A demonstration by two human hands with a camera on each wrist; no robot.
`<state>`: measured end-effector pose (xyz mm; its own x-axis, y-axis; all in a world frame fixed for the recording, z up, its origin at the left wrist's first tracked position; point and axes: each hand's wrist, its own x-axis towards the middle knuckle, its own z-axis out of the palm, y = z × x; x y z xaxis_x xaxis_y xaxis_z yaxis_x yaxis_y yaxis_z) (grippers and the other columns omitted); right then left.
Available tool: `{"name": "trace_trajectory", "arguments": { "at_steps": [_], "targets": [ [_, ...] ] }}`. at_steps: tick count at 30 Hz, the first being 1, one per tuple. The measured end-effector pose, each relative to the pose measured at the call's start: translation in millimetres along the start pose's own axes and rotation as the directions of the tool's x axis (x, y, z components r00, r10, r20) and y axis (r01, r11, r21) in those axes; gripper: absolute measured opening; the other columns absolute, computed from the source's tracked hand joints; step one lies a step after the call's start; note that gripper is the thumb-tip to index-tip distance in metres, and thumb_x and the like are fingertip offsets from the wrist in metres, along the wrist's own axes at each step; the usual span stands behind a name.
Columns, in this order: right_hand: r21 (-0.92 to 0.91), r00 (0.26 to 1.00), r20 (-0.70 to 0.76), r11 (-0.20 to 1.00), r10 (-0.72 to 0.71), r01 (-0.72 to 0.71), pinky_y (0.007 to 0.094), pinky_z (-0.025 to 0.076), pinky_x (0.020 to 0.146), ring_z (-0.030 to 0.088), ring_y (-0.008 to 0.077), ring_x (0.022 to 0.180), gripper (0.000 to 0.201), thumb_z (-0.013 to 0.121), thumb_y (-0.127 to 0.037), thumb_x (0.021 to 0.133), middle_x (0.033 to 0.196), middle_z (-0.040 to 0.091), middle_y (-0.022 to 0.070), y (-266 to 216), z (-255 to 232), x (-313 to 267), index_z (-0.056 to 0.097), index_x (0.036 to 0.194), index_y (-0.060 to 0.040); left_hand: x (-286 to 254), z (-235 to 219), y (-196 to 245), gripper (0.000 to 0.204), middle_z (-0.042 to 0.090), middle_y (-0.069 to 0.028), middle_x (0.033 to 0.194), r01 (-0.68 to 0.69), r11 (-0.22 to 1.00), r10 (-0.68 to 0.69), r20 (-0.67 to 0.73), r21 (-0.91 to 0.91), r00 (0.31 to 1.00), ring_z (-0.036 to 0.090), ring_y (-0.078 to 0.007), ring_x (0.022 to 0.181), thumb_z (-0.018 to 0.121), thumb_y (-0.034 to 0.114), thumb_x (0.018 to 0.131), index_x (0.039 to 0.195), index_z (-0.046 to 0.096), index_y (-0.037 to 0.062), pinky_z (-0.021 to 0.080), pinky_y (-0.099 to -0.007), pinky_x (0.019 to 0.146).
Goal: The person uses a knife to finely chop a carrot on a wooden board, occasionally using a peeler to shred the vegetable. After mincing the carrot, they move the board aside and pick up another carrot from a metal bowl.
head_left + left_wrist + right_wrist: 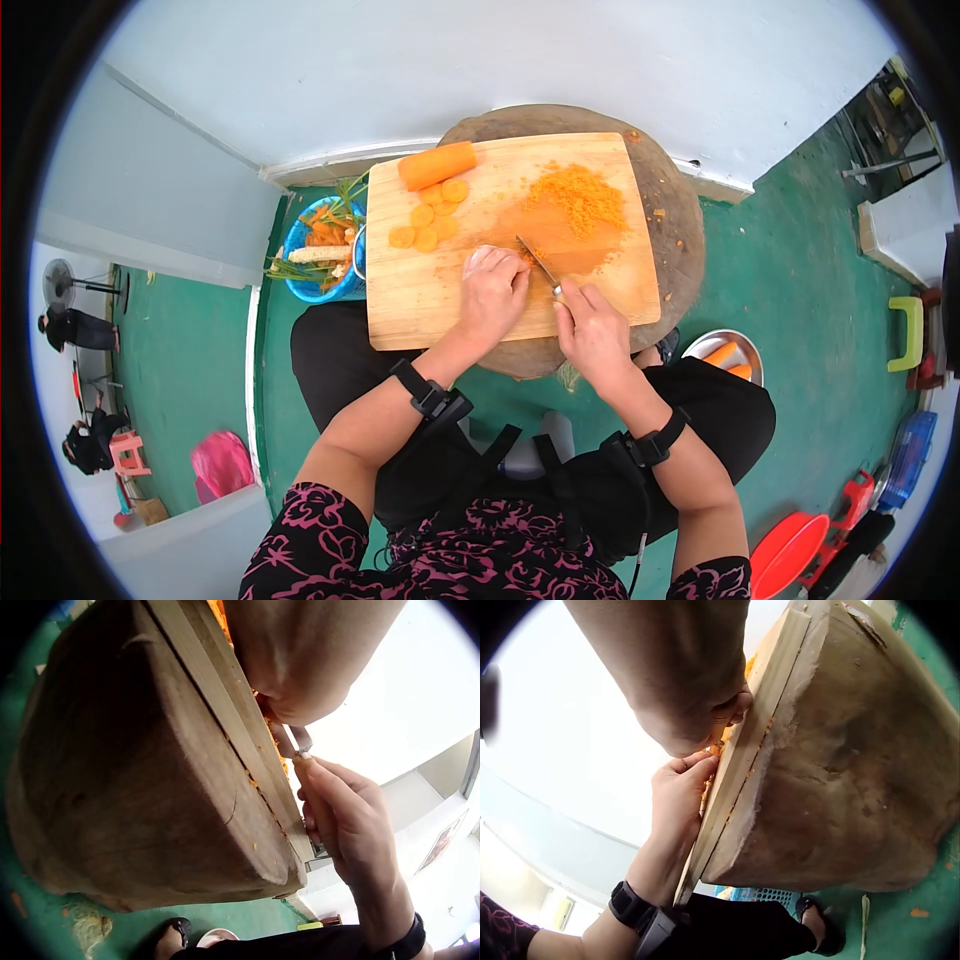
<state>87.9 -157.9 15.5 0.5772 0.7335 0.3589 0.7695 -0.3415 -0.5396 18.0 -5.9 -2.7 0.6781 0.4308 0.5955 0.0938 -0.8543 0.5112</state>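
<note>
At the far left a blue basket (318, 290) of peelings sits just beside the board (420, 300), which lies on a round wooden block (670, 215). On the board's left part lie a carrot stub (437, 165) and, below it, a cluster of slices (430, 215), both well apart from the cutting. The left hand (492, 293) rests on the board with fingers curled down over whatever is being cut; what sits under them cannot be made out, so its grip is not certain. Just to its right the knife (537, 262) runs diagonally, its tip toward the upper left and its handle toward the lower right, the blade touching or just beside the left fingertips. The right hand (594, 330) has its grip wrapped round the handle. Beyond the blade, up and right, spreads a heap of minced carrot (583, 197). So the blade's long axis points from the right hand toward the left hand, and the left hand is nearer the slices
</note>
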Motion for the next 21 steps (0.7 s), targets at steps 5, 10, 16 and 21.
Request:
{"name": "trace_trajectory", "arguments": {
  "at_steps": [5,10,16,21],
  "targets": [
    [0.099,0.999,-0.033,0.995,0.026,-0.022,0.0369,0.051,0.059,0.062,0.0301,0.069,0.026,0.063,-0.008,0.082,0.082,0.059,0.0122,4.4,-2.6,-2.3,0.062,0.106,0.0011,-1.2,0.0,-1.5,0.009,0.064,-0.0121,0.078,0.005,1.0,-0.005,0.004,0.009,1.0,0.059,-0.0308,0.076,0.07,-0.001,0.069,0.071,0.061,0.0015,0.046,-0.0389,0.07],
    [0.075,1.0,-0.009,0.997,0.019,-0.018,0.0367,0.051,0.059,0.062,0.0298,0.069,0.025,0.063,-0.009,0.082,0.082,0.059,0.0118,3.0,-5.8,-6.1,0.062,0.105,0.0015,-0.5,0.1,-0.8,0.009,0.063,-0.0122,0.077,0.007,1.0,-0.007,0.002,0.005,1.0,0.059,-0.0311,0.076,0.069,-0.001,0.069,0.071,0.061,0.0013,0.047,-0.0391,0.07],
    [-0.035,1.0,0.007,0.999,-0.011,0.011,0.0355,0.052,0.059,0.062,0.0276,0.07,0.028,0.062,-0.014,0.083,0.084,0.056,0.0108,1.2,-0.8,-7.7,0.061,0.108,-0.0007,0.0,-1.4,0.1,0.01,0.063,-0.012,0.078,-0.002,1.0,0.002,0.003,0.007,1.0,0.059,-0.031,0.075,0.07,-0.001,0.069,0.072,0.061,0.0011,0.047,-0.0391,0.069],
    [-0.061,1.0,0.014,0.998,-0.011,0.012,0.0355,0.052,0.059,0.063,0.0273,0.071,0.028,0.062,-0.014,0.083,0.085,0.057,0.0107,-1.3,2.4,-5.5,0.061,0.107,-0.0011,-0.9,-0.2,-1.7,0.01,0.063,-0.0112,0.077,-0.019,1.0,0.019,-0.001,0.012,1.0,0.058,-0.0303,0.075,0.07,-0.001,0.069,0.073,0.061,0.0013,0.046,-0.0391,0.069]
  ]
}}
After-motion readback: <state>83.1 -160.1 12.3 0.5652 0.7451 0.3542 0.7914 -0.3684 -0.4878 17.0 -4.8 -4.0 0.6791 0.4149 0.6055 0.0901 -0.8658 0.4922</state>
